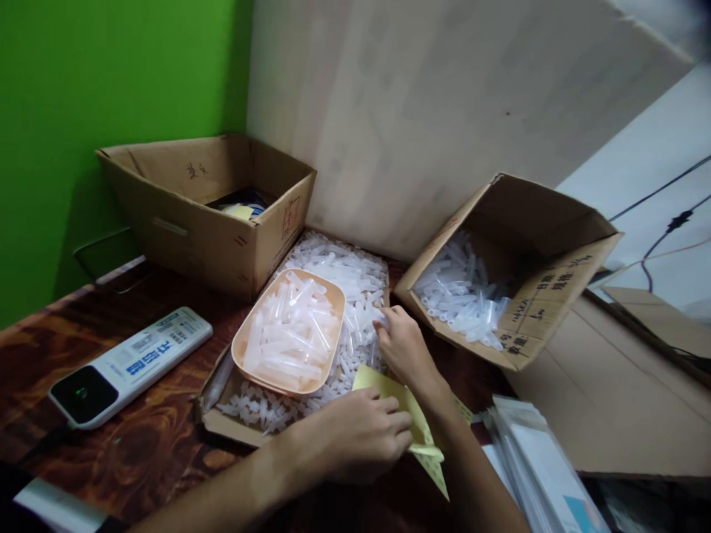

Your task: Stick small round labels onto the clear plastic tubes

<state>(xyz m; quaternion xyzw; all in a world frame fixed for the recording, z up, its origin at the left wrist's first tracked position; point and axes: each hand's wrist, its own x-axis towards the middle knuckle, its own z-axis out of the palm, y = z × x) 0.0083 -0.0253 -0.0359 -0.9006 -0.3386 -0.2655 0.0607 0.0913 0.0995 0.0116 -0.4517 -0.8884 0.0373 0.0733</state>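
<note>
1. From over here, I count two hands [361,437] [403,342]!
2. Two deep open boxes [189,248] [555,300].
3. One shallow tray [230,428], one tub [336,305].
4. One white device [133,363]!
5. White tubes [294,333]: too many to count!

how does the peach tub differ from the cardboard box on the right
The peach tub has rounded corners; the right cardboard box has square corners and black markings. The tub is smaller than the box. The tub opens upward, while the box is tipped toward the camera. Both hold translucent white pieces.

Right fingers [394,314] at white tubes [355,327] beside peach tub [336,300]
</note>
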